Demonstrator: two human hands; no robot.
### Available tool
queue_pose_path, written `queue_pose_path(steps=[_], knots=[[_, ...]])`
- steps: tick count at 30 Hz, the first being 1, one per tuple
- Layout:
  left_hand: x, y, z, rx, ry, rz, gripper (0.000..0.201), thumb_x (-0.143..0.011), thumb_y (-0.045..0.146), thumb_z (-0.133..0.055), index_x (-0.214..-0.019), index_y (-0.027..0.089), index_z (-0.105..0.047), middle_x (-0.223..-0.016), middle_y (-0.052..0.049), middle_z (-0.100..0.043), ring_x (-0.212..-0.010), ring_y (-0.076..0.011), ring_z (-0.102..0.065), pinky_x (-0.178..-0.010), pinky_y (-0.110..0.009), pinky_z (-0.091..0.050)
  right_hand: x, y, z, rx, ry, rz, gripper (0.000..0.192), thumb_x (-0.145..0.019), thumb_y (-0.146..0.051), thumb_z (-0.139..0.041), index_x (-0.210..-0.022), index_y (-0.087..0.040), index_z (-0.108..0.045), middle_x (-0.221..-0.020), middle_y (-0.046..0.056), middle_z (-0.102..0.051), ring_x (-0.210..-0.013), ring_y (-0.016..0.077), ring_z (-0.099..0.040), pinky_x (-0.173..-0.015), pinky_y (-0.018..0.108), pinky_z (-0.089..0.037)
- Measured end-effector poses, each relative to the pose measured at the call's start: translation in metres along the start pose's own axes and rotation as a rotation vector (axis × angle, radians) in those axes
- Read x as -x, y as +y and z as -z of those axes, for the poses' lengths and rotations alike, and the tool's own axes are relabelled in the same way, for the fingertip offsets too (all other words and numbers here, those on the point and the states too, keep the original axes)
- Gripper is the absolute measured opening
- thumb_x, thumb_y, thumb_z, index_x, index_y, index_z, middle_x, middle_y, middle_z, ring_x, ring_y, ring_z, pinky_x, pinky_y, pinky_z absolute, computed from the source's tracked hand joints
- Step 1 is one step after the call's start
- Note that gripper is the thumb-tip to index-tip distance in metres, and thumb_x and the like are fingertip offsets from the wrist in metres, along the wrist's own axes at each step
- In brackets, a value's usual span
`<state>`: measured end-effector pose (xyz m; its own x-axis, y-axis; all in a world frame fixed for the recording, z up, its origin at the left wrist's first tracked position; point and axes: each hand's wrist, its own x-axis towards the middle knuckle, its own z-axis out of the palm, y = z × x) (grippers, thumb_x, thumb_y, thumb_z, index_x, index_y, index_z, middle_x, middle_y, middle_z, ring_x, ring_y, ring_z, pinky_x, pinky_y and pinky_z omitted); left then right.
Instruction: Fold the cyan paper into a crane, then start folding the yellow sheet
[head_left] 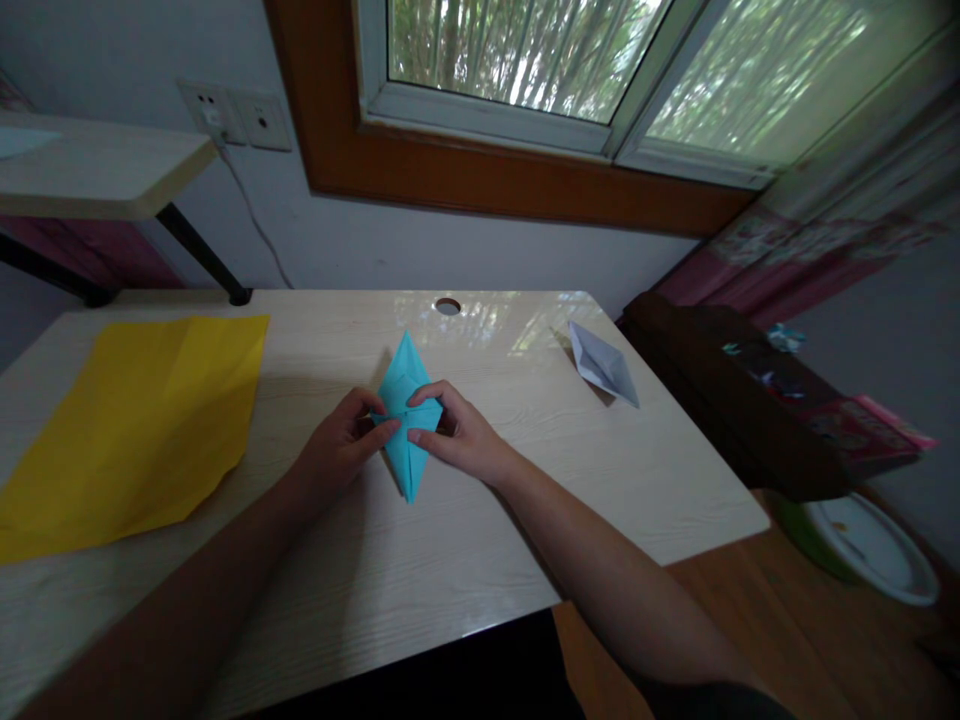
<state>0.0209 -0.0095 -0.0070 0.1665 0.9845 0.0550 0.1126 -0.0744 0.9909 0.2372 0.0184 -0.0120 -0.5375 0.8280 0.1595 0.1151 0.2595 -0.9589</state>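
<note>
A folded blue paper shape (406, 390), long and pointed at both ends, lies on the pale wooden table (420, 560) in the middle. My left hand (341, 445) pinches its left side at the middle fold. My right hand (461, 430) grips its right side, with thumb and fingers over a folded flap. Both hands rest low on the table surface.
A large creased yellow sheet (139, 420) lies at the table's left. A folded white paper boat (604, 365) sits at the far right, a round cable hole (448, 306) at the back edge. A dark cabinet (750, 400) stands beside the table; a white-and-green bowl (862, 545) is on the floor.
</note>
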Motion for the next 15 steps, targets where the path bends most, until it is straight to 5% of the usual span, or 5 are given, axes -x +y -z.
queue_pose_path(steps=[7,15], knots=[[0.0022,0.0035,0.0002,-0.165,0.081,-0.005,0.026,-0.085,0.041,-0.072,-0.089,0.023,-0.054,-0.072,0.006,-0.052,-0.062,-0.0130,-0.050,-0.056,-0.024,-0.040,0.0007,-0.0028,-0.0010,0.037,0.003,-0.013,0.035,-0.093,-0.048,-0.065,-0.117,-0.026,-0.054,-0.077,-0.005,-0.050,-0.065,0.0120,-0.049,-0.059,0.024,-0.040],[0.0039,0.0011,0.0010,-0.288,0.121,-0.038,0.025,-0.088,0.044,-0.070,-0.089,0.023,-0.056,-0.069,0.005,-0.055,-0.062,-0.0147,-0.053,-0.058,-0.026,-0.040,-0.0014,-0.0015,-0.0039,0.042,-0.021,-0.044,0.051,-0.080,-0.044,-0.081,-0.117,-0.026,-0.052,-0.077,-0.006,-0.053,-0.065,0.0119,-0.052,-0.056,0.023,-0.041]])
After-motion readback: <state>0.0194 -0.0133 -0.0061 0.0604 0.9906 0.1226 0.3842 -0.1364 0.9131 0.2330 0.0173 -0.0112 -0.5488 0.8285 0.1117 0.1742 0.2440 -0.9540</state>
